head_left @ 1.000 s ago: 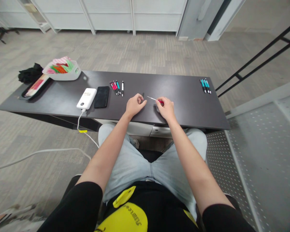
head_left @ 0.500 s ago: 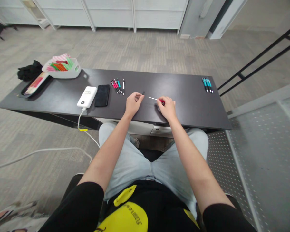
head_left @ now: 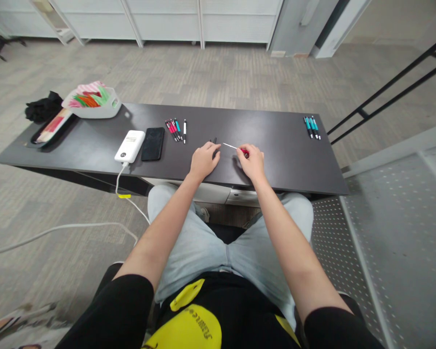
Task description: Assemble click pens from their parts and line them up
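My right hand (head_left: 252, 161) grips the red pen barrel (head_left: 244, 152) over the desk. A thin white pen refill (head_left: 230, 145) sticks out of the barrel towards the left. My left hand (head_left: 204, 161) rests palm down at the desk, its thumb and fingers apart with nothing seen between them. Just beyond its fingertips lies a small black pen part (head_left: 214, 140), partly hidden by the fingers. Left of that hand, several red and teal pens (head_left: 173, 130) lie together, with a white pen (head_left: 184, 131) beside them.
A black phone (head_left: 153, 144) and a white power bank (head_left: 130, 146) with a cable lie on the dark desk (head_left: 283, 165). Several teal pens (head_left: 312, 128) are at the right end. A white basket (head_left: 101, 110), a black tray (head_left: 54, 131) and black cloth (head_left: 43, 107) occupy the left end.
My left hand has let go of the small black pen part and shifted slightly right and nearer to me, its fingers opening. My right hand stays almost still with the pen barrel.
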### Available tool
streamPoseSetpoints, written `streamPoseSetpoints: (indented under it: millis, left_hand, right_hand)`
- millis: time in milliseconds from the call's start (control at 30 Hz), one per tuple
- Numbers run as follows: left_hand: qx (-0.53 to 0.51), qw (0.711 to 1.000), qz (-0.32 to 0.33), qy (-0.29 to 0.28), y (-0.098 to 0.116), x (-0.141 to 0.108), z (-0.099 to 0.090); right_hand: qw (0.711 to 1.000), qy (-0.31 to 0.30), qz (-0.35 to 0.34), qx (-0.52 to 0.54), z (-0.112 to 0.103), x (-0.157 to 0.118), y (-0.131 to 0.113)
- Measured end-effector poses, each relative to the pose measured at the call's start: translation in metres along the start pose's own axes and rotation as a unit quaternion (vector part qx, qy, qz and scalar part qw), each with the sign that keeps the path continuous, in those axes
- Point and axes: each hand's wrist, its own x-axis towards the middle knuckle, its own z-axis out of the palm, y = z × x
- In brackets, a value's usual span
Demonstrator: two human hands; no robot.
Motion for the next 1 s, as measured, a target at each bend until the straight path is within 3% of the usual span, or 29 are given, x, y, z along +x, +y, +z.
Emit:
streamPoseSetpoints:
  millis: [167, 667, 1000]
  left_hand:
    - [0.067, 0.996, 0.037, -0.047, 0.005, -0.001, -0.001]
    - [0.098, 0.991, 0.066, -0.057, 0.001, 0.005, 0.006]
    - [0.110, 0.992, 0.027, -0.058, 0.008, 0.013, 0.010]
  right_hand:
    - [1.000, 0.010, -0.001, 0.010, 0.002, 0.000, 0.000]
    - [0.999, 0.007, -0.003, 0.031, 0.001, 0.000, -0.001]
    - [1.000, 0.000, -0.005, 0.017, 0.000, 0.001, -0.001]
